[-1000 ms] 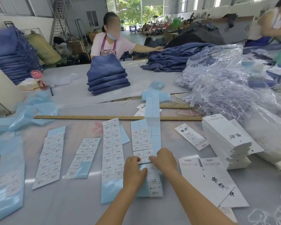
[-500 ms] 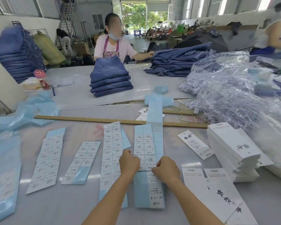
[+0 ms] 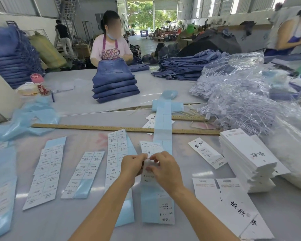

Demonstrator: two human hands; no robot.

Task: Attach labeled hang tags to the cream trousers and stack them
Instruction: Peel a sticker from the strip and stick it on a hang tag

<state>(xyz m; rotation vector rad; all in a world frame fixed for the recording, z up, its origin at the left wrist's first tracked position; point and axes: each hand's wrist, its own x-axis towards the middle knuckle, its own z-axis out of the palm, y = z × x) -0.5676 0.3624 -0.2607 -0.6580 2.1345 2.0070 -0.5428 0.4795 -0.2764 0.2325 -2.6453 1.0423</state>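
Two long grey tables (image 3: 76, 220) fill a high factory hall whose far doorway opens on green trees; on the far table a person in a pink top and apron (image 3: 109, 47) stands behind a stack of folded blue jeans (image 3: 115, 86), with a flatter heap of denim (image 3: 189, 66) beside it; a crumpled clear bag of plastic tag pins (image 3: 241, 101) spreads at the right; a wooden ruler (image 3: 94, 127) crosses the near table; a stack of white hang tags (image 3: 247, 160) sits right of centre; several sticker sheets (image 3: 47, 171) lie in rows; left hand (image 3: 131, 165) and right hand (image 3: 163, 168) both pinch one small label (image 3: 149, 164) above a blue backing strip (image 3: 157, 202); no cream trousers show
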